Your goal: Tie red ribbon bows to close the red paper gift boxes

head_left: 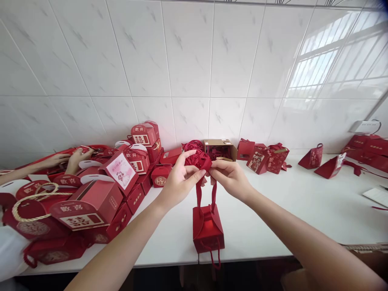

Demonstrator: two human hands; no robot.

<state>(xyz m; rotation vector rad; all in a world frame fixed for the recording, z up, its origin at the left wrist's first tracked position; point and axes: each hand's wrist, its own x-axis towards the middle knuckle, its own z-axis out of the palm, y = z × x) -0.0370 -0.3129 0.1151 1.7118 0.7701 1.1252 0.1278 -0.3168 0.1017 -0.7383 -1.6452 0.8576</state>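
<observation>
A small red gift box (207,232) stands near the table's front edge, its red ribbon (199,195) rising from the top. A red cord loop (216,258) hangs off its front. Above the box, my left hand (182,178) pinches the ribbon between thumb and fingers. My right hand (228,178) grips the ribbon too, close beside the left one, fingertips pressed together. Loops of red ribbon bunch up between and behind the hands, so the exact folds are hard to make out.
Stacked red gift boxes (87,204) fill the left side, where another person's hands (77,159) work. A cardboard box (228,149) holding red ribbon stands by the wall. Red boxes (274,159) stand behind on the right, with a paper pad (376,197) at the right edge.
</observation>
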